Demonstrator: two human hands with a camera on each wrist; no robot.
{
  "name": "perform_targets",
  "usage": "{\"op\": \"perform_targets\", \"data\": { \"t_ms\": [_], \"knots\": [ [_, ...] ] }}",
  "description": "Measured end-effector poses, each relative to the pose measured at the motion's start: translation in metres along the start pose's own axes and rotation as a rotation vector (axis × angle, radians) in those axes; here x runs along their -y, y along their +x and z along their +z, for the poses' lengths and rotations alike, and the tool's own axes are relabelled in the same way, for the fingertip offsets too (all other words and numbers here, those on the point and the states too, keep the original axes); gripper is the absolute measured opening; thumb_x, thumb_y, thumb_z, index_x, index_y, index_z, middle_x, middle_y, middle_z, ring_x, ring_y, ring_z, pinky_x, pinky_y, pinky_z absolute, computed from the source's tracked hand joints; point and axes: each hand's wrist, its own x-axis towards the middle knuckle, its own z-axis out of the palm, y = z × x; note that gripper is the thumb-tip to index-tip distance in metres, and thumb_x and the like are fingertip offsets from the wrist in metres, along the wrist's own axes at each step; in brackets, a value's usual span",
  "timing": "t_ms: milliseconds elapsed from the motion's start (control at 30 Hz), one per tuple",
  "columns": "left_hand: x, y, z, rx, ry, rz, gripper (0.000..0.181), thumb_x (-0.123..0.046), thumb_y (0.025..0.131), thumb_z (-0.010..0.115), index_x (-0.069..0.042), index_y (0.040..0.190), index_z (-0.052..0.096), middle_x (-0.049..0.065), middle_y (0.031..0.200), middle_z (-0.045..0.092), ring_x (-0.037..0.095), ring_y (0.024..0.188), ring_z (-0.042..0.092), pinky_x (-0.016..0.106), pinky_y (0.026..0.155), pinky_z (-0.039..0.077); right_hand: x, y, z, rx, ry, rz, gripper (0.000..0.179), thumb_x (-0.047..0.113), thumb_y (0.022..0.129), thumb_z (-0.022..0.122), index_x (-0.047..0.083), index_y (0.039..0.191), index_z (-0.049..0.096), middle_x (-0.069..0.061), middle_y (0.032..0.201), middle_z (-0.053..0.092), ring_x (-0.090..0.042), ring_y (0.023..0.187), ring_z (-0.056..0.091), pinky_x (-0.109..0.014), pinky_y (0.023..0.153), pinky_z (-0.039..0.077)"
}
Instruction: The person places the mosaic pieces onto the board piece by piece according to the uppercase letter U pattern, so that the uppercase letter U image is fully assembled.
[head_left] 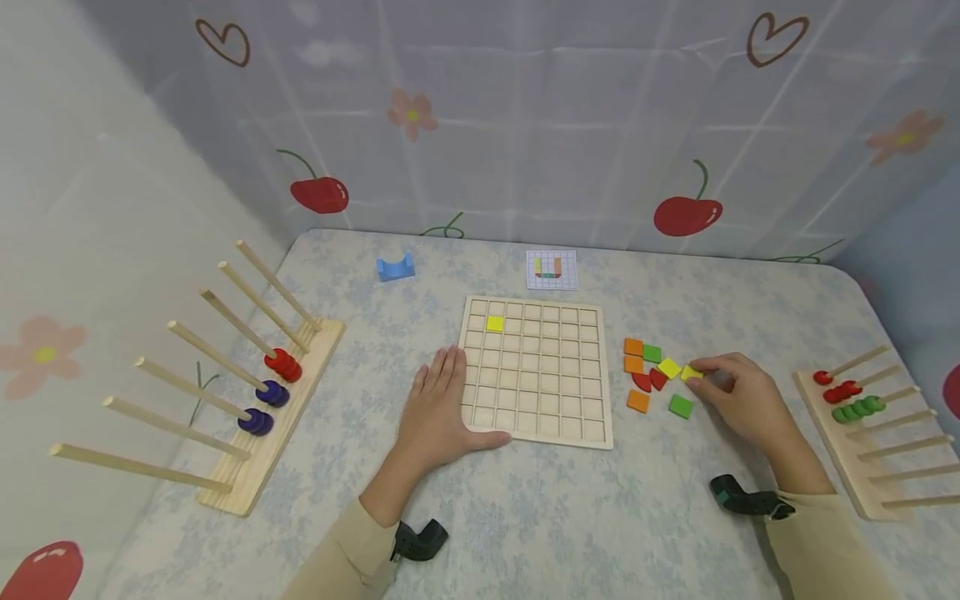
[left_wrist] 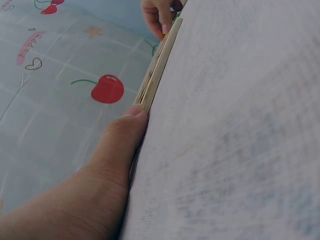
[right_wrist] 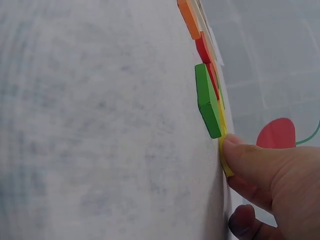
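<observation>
One yellow tile [head_left: 495, 323] sat on the mid-frame grid board [head_left: 532, 372]; at right, eight pieces [head_left: 638, 402] lay unplaced, right hand [head_left: 746, 402] pinching a second yellow tile [head_left: 692, 374], left hand [head_left: 433, 408] thumb spread.

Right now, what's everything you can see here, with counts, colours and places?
Table: 1, pale with blue mottling, below everything
Grid board: 1, pale wood, mid-table
Yellow tiles: 3, yellow, one on the board, one loose, one pinched by the right hand
Orange tiles: 3, orange, right of the board
Green tiles: 2, green, same group
Red pieces: 2, red, same group
Pattern card: 1, white with coloured U, beyond the board
Curved stand: 1, blue, left of the card
Peg racks: 2, pale wood with coloured rings, left and right
Printed curtain: pale, behind the table
Wrist devices: 2, black, one per wrist
Sleeves: 2, beige, near edge
Hands: 2, bare, left hand at the board
</observation>
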Motion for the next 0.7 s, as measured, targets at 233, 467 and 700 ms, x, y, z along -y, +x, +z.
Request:
{"op": "perform_targets", "data": {
  "t_ms": [233,467,700],
  "knots": [
    [0.001,0.001,0.002,0.001,0.015,-0.001,0.142,-0.096,0.062,0.053,-0.008,0.159,-0.003,0.009,0.168,0.001,0.022,0.156,-0.003,0.046,0.127,0.004,0.001,0.0,-0.002,0.02,0.028,0.01,0.028,0.022,0.095,0.068,0.008,0.118,0.062,-0.013,0.106,0.057,-0.023,0.074,0.047,-0.026,0.054,0.038],
    [0.001,0.001,0.002,-0.009,0.019,0.004,0.142,-0.097,0.062,0.051,-0.007,0.159,-0.002,0.009,0.168,0.003,0.022,0.156,-0.001,0.046,0.127,0.005,0.003,0.001,-0.005,0.015,0.051,0.028,0.026,0.022,0.096,0.067,0.007,0.116,0.06,-0.014,0.104,0.06,-0.024,0.078,0.05,-0.026,0.059,0.041],
    [0.001,0.001,0.002,-0.021,0.017,0.009,0.143,-0.097,0.061,0.052,-0.007,0.159,0.0,0.01,0.168,0.004,0.023,0.157,0.0,0.046,0.127,0.006,0.016,0.01,-0.007,-0.014,0.118,0.004,0.027,0.023,0.098,0.063,0.005,0.117,0.059,-0.018,0.112,0.06,-0.031,0.103,0.052,-0.036,0.078,0.044]
  ]
}}
